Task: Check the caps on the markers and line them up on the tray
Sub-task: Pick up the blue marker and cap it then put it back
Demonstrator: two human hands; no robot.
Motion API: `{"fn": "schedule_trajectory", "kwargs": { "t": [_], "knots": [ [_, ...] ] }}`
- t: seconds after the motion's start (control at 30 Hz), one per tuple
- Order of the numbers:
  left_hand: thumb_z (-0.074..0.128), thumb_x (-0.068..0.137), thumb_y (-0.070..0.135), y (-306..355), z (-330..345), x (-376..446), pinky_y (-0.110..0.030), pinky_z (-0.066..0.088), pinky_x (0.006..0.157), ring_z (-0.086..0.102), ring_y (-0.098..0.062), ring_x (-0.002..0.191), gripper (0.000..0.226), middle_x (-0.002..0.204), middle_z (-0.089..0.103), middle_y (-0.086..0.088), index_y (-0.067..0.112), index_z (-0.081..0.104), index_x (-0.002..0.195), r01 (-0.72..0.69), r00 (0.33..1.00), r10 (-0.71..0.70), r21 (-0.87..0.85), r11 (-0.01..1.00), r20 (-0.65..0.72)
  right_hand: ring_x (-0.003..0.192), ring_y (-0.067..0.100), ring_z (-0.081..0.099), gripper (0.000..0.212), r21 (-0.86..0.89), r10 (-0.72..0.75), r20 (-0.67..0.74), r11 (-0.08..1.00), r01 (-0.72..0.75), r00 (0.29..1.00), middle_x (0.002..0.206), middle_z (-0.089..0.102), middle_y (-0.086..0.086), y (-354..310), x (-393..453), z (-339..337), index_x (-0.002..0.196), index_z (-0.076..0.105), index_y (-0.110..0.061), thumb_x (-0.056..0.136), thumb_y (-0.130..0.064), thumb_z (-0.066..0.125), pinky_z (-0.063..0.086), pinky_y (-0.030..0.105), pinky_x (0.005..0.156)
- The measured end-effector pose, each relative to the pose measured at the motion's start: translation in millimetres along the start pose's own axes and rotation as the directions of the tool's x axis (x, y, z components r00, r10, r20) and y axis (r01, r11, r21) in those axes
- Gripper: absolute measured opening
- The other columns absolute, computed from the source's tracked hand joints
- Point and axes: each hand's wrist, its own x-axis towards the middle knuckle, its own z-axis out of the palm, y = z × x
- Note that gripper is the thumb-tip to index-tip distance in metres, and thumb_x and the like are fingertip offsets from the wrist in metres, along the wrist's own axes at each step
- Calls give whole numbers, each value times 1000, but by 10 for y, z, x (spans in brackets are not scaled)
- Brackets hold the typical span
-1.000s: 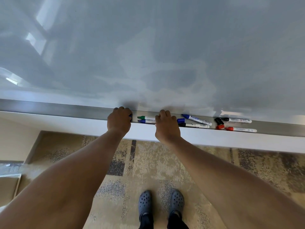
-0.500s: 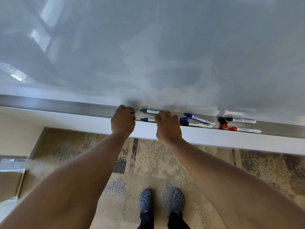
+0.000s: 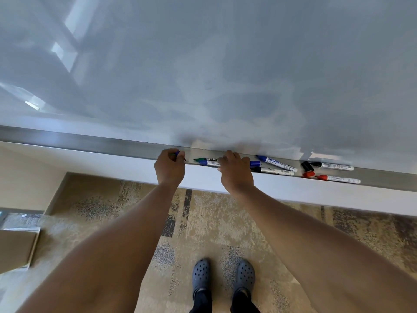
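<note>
The metal tray (image 3: 90, 144) runs under the whiteboard. My left hand (image 3: 169, 169) is closed on a small blue marker piece (image 3: 177, 153); most of it is hidden in my fist. My right hand (image 3: 235, 171) curls its fingers over the barrels of a green marker (image 3: 204, 159) and a blue marker (image 3: 207, 163) that lie side by side. Just right of that hand a blue end (image 3: 255, 163) shows, then a blue marker (image 3: 277, 163) and a black marker (image 3: 274, 171). Farther right lie a loose black cap (image 3: 307, 166), an uncapped black marker (image 3: 335, 166), a loose red cap (image 3: 308, 174) and an uncapped red marker (image 3: 339, 179).
The whiteboard (image 3: 225, 75) fills the upper view, smeared with wiped ink. Below the tray is a white ledge (image 3: 316, 195). I stand on patterned carpet (image 3: 203, 222) with my grey clogs (image 3: 200, 275) close to the wall. A cardboard box (image 3: 15, 247) sits at the left.
The green marker shifted back toward the board, then came to lie beside the blue one again. Both hands stayed at the tray with small finger movements.
</note>
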Motion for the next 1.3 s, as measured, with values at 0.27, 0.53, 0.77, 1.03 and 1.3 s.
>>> {"fn": "schedule_trajectory", "kwargs": {
  "t": [0.27, 0.53, 0.77, 1.03, 1.3],
  "knots": [
    [69, 87, 14, 138, -166, -96, -27, 54, 93, 69, -10, 76, 6, 86, 73, -3, 9, 71, 85, 480, 874, -416, -569, 668, 250, 81, 29, 56, 23, 82, -27, -221, 996, 46, 975, 94, 59, 7, -115, -36, -238, 99, 63, -14, 79, -5, 64, 34, 34, 65],
    [71, 89, 17, 356, -399, -357, -26, 55, 91, 68, -10, 77, 29, 108, 74, -8, 3, 69, 113, 520, 849, -402, -675, 523, 343, 77, 25, 55, 24, 46, -75, -311, 995, 94, 947, 92, 59, 2, -226, -159, -525, 96, 65, -18, 76, -7, 67, 27, 31, 63],
    [73, 88, 21, 496, -543, -575, -25, 56, 90, 68, -10, 80, 28, 108, 73, -7, 6, 69, 112, 488, 871, -338, -701, 520, 356, 77, 24, 54, 22, 5, -111, -340, 993, 119, 934, 90, 58, 1, -310, -295, -726, 95, 64, -19, 76, -7, 67, 26, 32, 62],
    [69, 91, 19, 649, -636, -797, -26, 53, 95, 65, -10, 85, 13, 103, 69, -6, 8, 69, 98, 430, 901, -230, -691, 581, 368, 81, 24, 53, 23, -14, -118, -354, 993, 120, 928, 91, 57, 2, -334, -418, -894, 97, 63, -18, 76, -8, 67, 28, 31, 60],
    [67, 92, 25, 788, -640, -909, -25, 54, 93, 70, -8, 75, 16, 88, 73, -3, 10, 69, 94, 343, 939, -185, -735, 585, 291, 85, 29, 55, 29, 93, -139, -455, 975, 202, 879, 95, 60, 9, -320, -512, -1028, 114, 62, -12, 85, -11, 63, 46, 34, 59]
  ]
}}
